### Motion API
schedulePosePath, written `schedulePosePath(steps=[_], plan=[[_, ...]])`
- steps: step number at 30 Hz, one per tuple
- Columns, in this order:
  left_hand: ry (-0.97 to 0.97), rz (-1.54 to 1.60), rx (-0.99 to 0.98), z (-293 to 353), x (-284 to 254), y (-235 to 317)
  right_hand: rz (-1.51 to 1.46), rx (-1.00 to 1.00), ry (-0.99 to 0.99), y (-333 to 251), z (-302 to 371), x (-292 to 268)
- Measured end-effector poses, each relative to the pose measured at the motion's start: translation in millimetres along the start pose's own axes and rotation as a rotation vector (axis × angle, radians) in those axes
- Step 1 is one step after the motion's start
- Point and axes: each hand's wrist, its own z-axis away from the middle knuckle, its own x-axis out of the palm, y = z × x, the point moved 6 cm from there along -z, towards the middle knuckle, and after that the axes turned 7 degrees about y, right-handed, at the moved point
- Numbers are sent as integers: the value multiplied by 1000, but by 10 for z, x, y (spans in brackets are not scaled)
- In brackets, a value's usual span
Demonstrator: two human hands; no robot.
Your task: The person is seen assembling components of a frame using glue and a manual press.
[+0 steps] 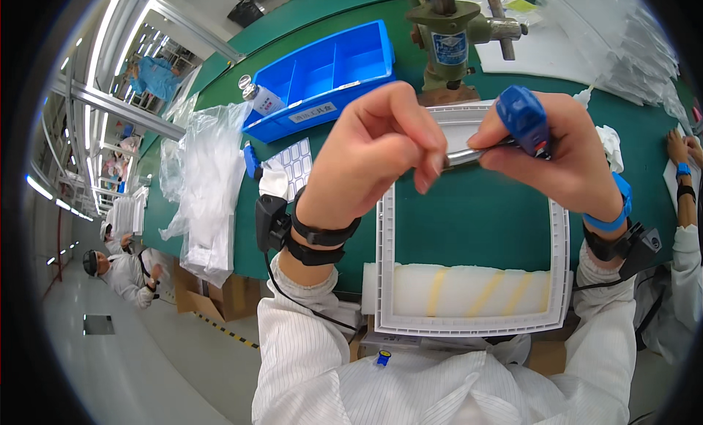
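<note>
My right hand [564, 150] is closed around a blue-handled tool [521, 117] with a short silver metal shaft, whose exact kind I cannot tell. The shaft points left, toward my left hand [381, 146]. There the fingers are curled and pinched at the shaft's end, and whatever lies between them is hidden. Below both hands a white rectangular plastic frame [385, 278] lies on the green table, its far edge partly covered by my hands. Under the frame's near side lies a white foam block [483, 292] with yellow diagonal stripes.
A blue divided bin [315, 77] stands at the back, with a white bottle [262, 97] beside it. A green metal press [445, 44] rises behind the frame. Plastic bags [209, 183] lie left; a label sheet [295, 165] is nearer. Another person's hand [681, 150] shows at far right.
</note>
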Motion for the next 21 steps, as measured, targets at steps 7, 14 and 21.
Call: schedulePosePath(steps=[7,14,21], plan=[[194,-429,249,66,-174,255,7,342,-179,497,41,147],[240,-608,198,-31,-190,169,-141,602,-299,614,105,207],[247,-583,124,-66,-323,167,-285,766,-379,573,181,249]])
